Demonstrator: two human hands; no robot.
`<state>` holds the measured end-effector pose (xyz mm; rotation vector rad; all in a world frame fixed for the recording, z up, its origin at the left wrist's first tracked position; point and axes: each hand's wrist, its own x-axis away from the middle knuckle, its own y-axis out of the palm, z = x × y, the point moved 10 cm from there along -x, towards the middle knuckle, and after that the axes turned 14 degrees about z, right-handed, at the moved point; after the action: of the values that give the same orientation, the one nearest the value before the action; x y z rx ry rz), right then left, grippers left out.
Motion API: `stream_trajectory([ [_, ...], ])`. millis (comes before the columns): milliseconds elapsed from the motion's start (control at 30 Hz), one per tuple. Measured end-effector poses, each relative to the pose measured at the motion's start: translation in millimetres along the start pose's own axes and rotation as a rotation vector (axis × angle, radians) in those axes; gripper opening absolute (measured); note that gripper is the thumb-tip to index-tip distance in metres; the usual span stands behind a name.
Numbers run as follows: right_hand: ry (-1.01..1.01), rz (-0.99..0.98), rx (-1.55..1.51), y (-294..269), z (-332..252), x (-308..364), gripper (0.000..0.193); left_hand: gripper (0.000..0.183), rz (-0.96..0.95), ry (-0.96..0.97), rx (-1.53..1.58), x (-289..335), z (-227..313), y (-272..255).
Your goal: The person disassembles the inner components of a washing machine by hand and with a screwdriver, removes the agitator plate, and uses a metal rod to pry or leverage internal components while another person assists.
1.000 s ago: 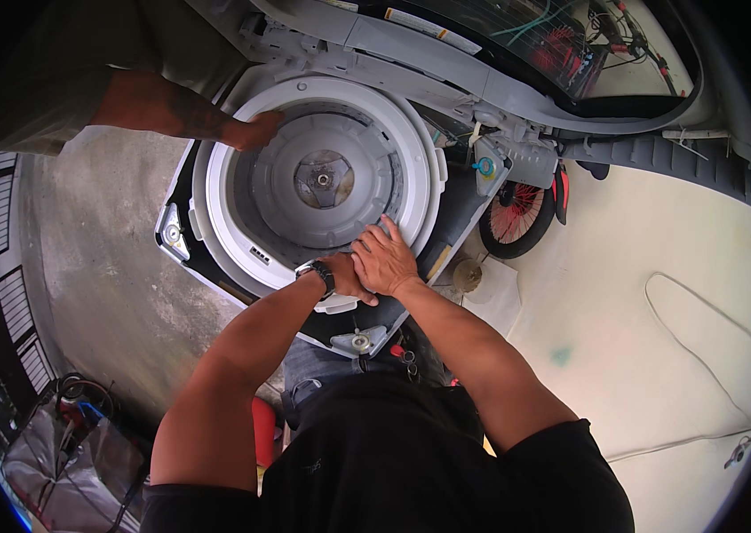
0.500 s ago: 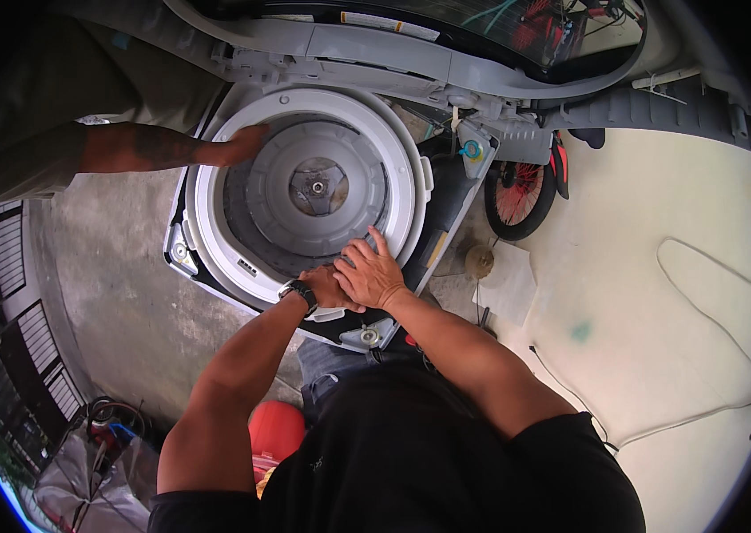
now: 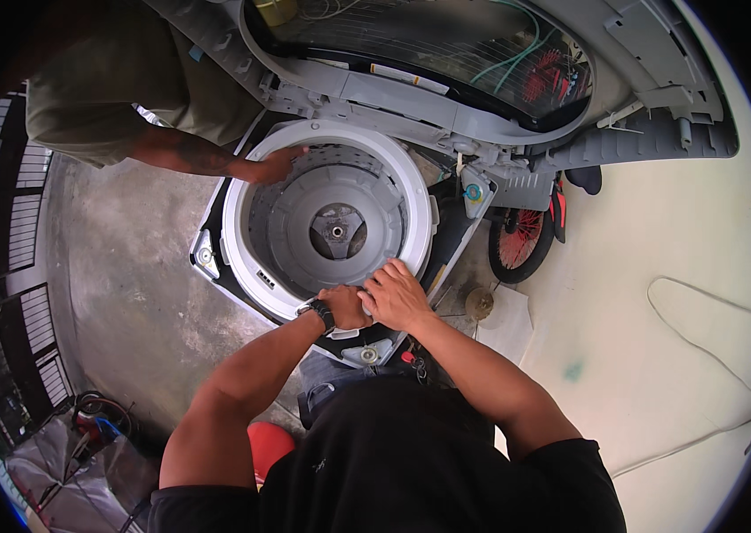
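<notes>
A top-loading washing machine stands open before me, its round drum (image 3: pixel 291 258) bare inside with a three-armed hub at the bottom. Around the drum's mouth runs a white tub ring (image 3: pixel 237 218). My left hand (image 3: pixel 346 306), below a dark wristwatch (image 3: pixel 321 314), is closed over the near edge of this ring. Right beside it, my right hand (image 3: pixel 398 296) curls its fingers over the same edge, thumb close to the left hand. Across the drum, a co-worker's hand (image 3: pixel 279 166) reaches over the far left of the ring, one finger extended.
The raised grey top cover (image 3: pixel 411 98) with its dark window stands behind the drum. Metal corner brackets (image 3: pixel 206 256) edge the cabinet. A spoked wheel (image 3: pixel 520 242) is at the right, near a pale cable (image 3: pixel 704 338). Something red (image 3: pixel 269 447) lies by my legs.
The whole view has shifted, so the machine sits lower and further right. My right hand's raised fingers have come down onto the ring. The co-worker's finger now stretches out over the drum.
</notes>
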<state>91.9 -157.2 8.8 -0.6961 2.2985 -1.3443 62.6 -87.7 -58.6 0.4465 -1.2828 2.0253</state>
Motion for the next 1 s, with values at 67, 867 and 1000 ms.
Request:
stream_trajectory([
  [67,-0.046,-0.016,-0.046,-17.1,3.0,0.8,0.038,0.066,-0.002,-0.083,0.017,7.1,3.4,-6.4],
  [867,-0.925,-0.629,0.201,-133.9,-71.6,3.0,0.053,0.056,0.327,-0.108,-0.091,174.0,72.4,-78.5],
  [1000,-1.021,-0.210,0.002,-249.3,-118.9,-5.4,0.051,0.056,0.504,-0.166,-0.154,236.0,112.1,-148.5],
])
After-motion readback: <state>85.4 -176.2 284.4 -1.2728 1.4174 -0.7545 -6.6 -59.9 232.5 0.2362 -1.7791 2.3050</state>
